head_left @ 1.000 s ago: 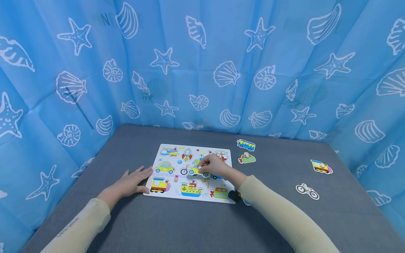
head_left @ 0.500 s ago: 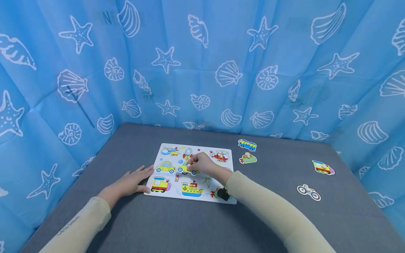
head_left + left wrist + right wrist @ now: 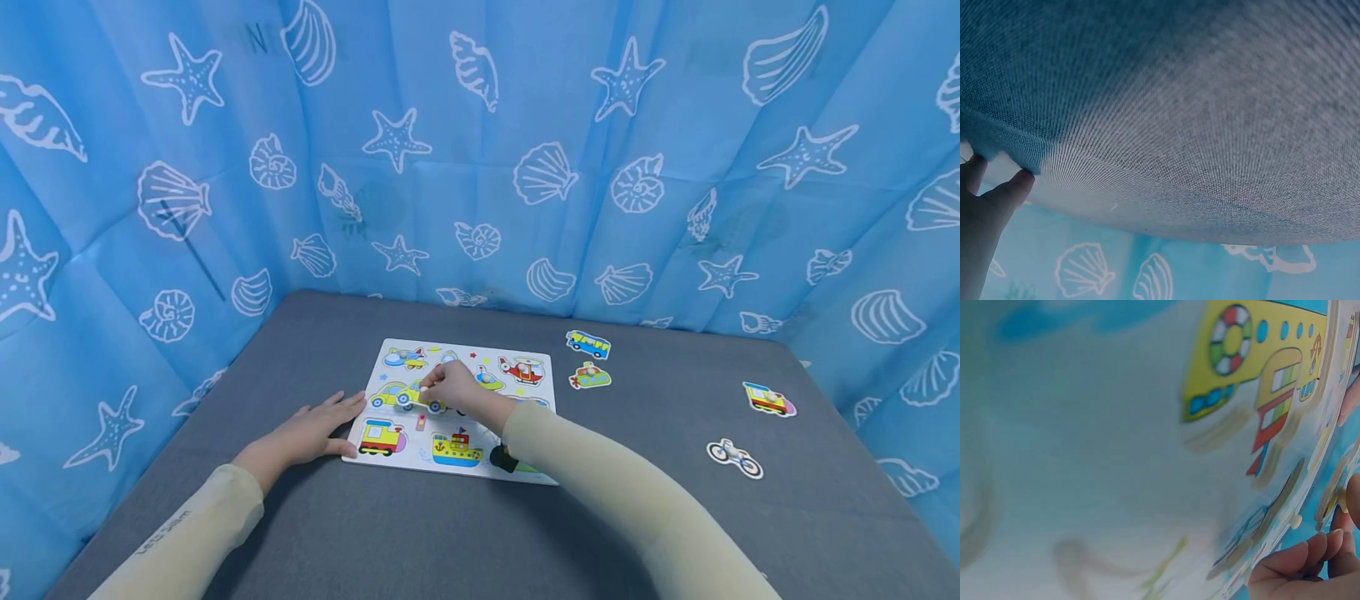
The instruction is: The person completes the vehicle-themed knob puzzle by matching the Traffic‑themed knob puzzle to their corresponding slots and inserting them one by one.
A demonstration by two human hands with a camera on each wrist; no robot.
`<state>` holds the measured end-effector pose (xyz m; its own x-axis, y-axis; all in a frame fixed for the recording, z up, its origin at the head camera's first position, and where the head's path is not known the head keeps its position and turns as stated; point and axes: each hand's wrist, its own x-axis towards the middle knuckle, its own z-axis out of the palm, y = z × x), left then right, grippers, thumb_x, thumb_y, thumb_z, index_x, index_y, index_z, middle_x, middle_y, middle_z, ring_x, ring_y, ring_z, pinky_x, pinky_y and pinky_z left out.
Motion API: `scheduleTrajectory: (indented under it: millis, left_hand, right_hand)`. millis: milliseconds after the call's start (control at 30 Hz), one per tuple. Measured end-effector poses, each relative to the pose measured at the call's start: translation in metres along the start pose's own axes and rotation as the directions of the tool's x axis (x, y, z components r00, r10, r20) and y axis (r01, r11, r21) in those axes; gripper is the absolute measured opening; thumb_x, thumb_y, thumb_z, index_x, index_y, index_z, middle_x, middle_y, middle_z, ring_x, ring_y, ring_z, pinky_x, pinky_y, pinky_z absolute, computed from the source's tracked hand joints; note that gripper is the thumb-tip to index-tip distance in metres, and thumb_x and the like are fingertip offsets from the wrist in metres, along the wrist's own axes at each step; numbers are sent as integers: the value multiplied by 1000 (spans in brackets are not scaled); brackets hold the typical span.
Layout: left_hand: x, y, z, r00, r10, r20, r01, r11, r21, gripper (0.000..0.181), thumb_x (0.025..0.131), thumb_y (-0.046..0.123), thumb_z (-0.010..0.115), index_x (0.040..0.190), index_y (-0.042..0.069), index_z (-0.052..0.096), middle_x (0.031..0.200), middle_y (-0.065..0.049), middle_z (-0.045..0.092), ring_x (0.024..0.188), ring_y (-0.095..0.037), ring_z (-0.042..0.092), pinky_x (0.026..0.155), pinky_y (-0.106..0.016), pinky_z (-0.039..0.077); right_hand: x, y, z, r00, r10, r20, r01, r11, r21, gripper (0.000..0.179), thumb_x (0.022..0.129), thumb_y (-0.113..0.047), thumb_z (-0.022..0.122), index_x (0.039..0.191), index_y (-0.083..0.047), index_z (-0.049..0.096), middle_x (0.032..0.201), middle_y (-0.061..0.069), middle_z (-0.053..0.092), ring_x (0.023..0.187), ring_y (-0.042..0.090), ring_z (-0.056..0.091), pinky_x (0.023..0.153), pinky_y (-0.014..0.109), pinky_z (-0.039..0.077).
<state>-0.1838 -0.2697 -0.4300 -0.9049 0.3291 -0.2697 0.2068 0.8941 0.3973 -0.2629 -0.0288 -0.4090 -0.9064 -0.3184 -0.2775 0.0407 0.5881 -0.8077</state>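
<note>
A white puzzle board (image 3: pixel 417 448) printed with vehicles lies on the grey-covered table. My left hand (image 3: pixel 311 429) rests at the board's left edge, fingers spread and thumb near the lower corner; it also shows in the left wrist view. Between its thumb and fingertips my right hand (image 3: pixel 457 390) pinches a yellow car puzzle piece (image 3: pixel 422 400) by its knob. That piece is tilted and overlaps the right side of the printed car (image 3: pixel 384 396). In the right wrist view, the curled fingers of the right hand (image 3: pixel 1310 562) hold the piece (image 3: pixel 1325 500) seen edge-on.
Loose pieces lie to the right of the board: a bus (image 3: pixel 588 344), a submarine (image 3: pixel 590 376), a train (image 3: pixel 769 399) and a bicycle (image 3: pixel 735 458). A knobbed helicopter piece (image 3: pixel 522 370) sits on the board. Behind the table hangs a blue shell-print curtain (image 3: pixel 480 183).
My right hand has carried the car piece leftward across the board, from the middle to the printed car. The left hand has stayed at the board's edge.
</note>
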Motion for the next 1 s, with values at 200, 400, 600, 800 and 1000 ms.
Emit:
scheduleTrajectory:
  millis: [200,400,600,800,1000]
  left_hand:
    - [-2,2,0,1000,-12,10,12,1000,-3,97,80,55,70,153,8,28,158,-15,25,144,-45,14,105,-73,11]
    - [0,0,-1,1000,-9,19,9,1000,-13,96,81,55,69,154,9,26,158,-15,24,144,-44,12,105,-73,10]
    - [0,-1,-2,1000,-3,24,3,1000,-14,97,81,54,69,154,8,25,158,-16,24,144,-45,12,105,-73,9]
    - [-2,1,-4,1000,6,15,-6,1000,-19,95,81,52,70,153,7,27,158,-16,25,143,-45,13,104,-74,10]
    - [-1,1,-2,1000,14,4,-14,1000,-2,95,81,52,70,153,6,28,157,-16,26,143,-46,14,104,-74,11]
  right_hand:
    - [6,-4,11,1000,31,5,-31,1000,2,5,87,-12,74,91,-9,72,89,1,62,75,13,54,59,24,43]
    - [11,-9,19,1000,22,8,-22,999,-41,5,87,-11,74,90,-9,72,87,0,62,69,13,53,55,23,40]
    - [17,-16,26,999,47,16,-46,996,-78,5,86,-10,75,89,-9,72,86,0,62,66,13,51,53,23,39]
    - [21,-22,32,999,52,4,-52,993,-103,7,84,-10,77,85,-10,70,84,0,61,71,12,54,60,23,41]
    - [22,-27,35,999,32,26,-28,992,-123,10,83,-7,77,78,-9,68,81,1,62,72,13,57,64,24,45]
